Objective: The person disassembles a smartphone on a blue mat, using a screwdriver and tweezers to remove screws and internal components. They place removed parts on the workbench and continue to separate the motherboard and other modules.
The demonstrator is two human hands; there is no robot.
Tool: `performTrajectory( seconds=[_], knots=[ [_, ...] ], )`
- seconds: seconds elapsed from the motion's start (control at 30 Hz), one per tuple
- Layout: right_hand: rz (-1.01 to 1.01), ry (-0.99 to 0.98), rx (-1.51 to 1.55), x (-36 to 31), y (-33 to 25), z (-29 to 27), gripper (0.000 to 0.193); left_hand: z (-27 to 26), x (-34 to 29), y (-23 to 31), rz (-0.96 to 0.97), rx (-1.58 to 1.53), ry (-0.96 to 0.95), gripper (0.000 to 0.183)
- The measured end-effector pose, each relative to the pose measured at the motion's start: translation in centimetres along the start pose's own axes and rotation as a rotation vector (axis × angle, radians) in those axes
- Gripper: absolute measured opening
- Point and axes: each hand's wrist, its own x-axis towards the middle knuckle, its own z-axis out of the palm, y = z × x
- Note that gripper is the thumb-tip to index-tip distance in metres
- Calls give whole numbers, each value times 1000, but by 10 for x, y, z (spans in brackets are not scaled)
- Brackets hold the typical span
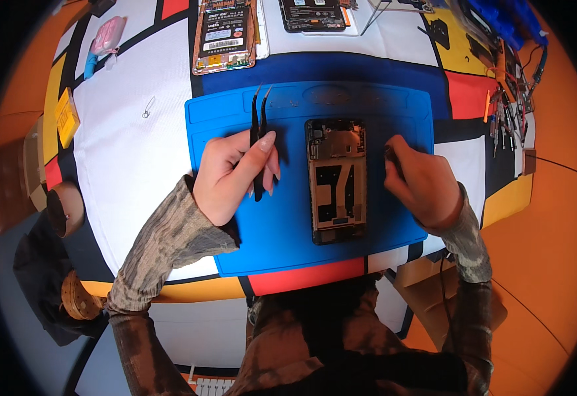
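The left hand (235, 175) was closed around a pair of black curved tweezers (255, 125), thumb pressed along the near part and tips pointing away from the person, slightly apart from each other. It hung over the left part of a blue repair mat (282, 247), to the left of an opened smartphone frame (338, 181). That frame lay upright in orientation, its long sides running away from the person, on the right half of the mat and between the two hands, touched by neither. Its interior faced up, with a copper-toned plate toward the far end and black patches in the pale recess below.

The right hand (424, 181) was just beside the frame's right side, its fingers curled inward with a small dark patch at the fingertips; whether it gripped something could not be told.

The mat rested on a counter (136, 158) covered in a white, blue, red, yellow and black block pattern. Beyond the mat lay a disassembled phone with a battery (222, 39) and, to its right, a second opened phone (313, 14). A yellow box (66, 117) sat near the left edge, a thin wire loop (147, 107) lay farther in, and slim screwdrivers (496, 125) were clustered on the right.
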Motion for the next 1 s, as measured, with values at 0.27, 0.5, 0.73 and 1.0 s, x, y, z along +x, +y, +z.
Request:
performTrajectory(
  seconds=[0.27, 0.5, 0.73, 1.0],
  knots=[
    [-47, 453, 666, 17, 0, 0, 12, -3, -1, -2, -18, 90, -12, 39],
    [-430, 668, 416, 28, 11, 23, 18, -2, 0, -3, -4, 66, 41, 48],
    [-353, 721, 707, 35, 8, 31, 18, -3, -2, 0, -2, 92, 33, 42],
    [-498, 577, 842, 26, 13, 32, 4, -6, -4, 0, -8, 120, 16, 43]
  ],
)
